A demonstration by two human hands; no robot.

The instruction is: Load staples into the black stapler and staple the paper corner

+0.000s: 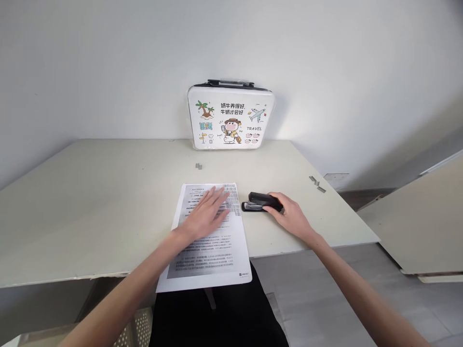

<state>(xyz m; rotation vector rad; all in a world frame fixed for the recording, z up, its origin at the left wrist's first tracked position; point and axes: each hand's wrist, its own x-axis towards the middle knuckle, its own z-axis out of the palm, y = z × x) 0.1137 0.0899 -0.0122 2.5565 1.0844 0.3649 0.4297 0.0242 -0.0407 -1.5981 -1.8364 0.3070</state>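
Printed paper (217, 260) lies on the table and juts past its front edge over my lap. My left hand (207, 214) rests flat on the upper part of the sheet, fingers spread toward the top. A dense patch of small dark marks, possibly rows of staples, shows along the sheet's upper right edge. Just right of the paper, my right hand (292, 214) grips the rear end of a black stapler (262, 200). Its front points left at the paper's edge, a small distance away. Whether the paper is one sheet or several, I cannot tell.
A white travel case (231, 118) with cartoon prints stands at the back against the wall. Small staple strips (198, 166) lie before it, and more staple strips (317, 182) lie near the right edge of the white table (90, 207).
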